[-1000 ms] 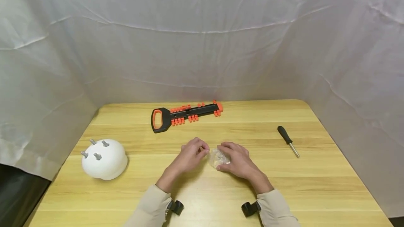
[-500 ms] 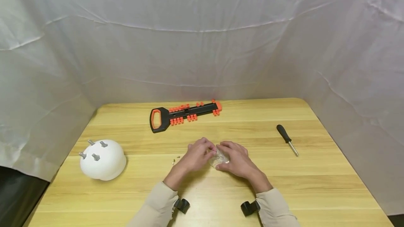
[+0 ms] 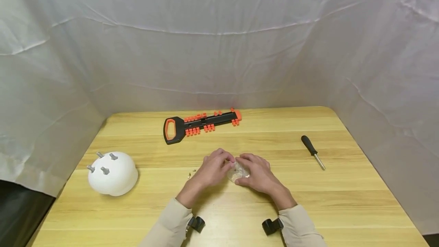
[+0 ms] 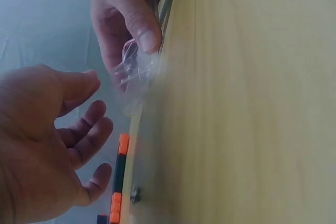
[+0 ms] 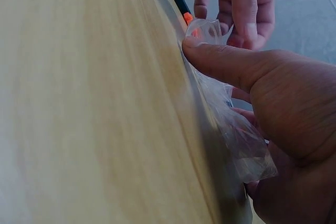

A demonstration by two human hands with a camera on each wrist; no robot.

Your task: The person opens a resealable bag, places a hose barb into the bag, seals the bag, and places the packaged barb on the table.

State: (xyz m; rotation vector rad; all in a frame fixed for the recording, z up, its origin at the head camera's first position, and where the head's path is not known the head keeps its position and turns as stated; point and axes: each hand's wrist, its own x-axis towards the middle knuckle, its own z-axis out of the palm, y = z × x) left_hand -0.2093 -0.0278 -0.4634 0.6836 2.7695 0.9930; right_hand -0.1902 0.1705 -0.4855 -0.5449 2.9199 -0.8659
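Note:
A small clear plastic bag (image 3: 239, 174) lies at the middle of the table. My right hand (image 3: 257, 173) grips it, thumb on the near side and fingers on the far side; in the right wrist view the crinkled bag (image 5: 244, 148) hangs out below the thumb. From the left, my left hand (image 3: 214, 169) brings its thumb and forefinger together right at the bag's edge, the other fingers bent. Whether those tips pinch anything I cannot tell. Small brass-coloured metal pieces (image 3: 189, 176) lie beside the left wrist.
At left sits a white rounded object (image 3: 113, 176) with several grey pegs pointing up. A black tool with an orange-lined handle and orange clips (image 3: 202, 123) lies at the back. Off to the right is a black-handled screwdriver (image 3: 310, 146). Grey cloth (image 3: 219, 64) encloses the table.
My left hand has moved right to the bag's edge, and small metal pieces now show on the table beside its wrist. The right hand has stayed on the bag.

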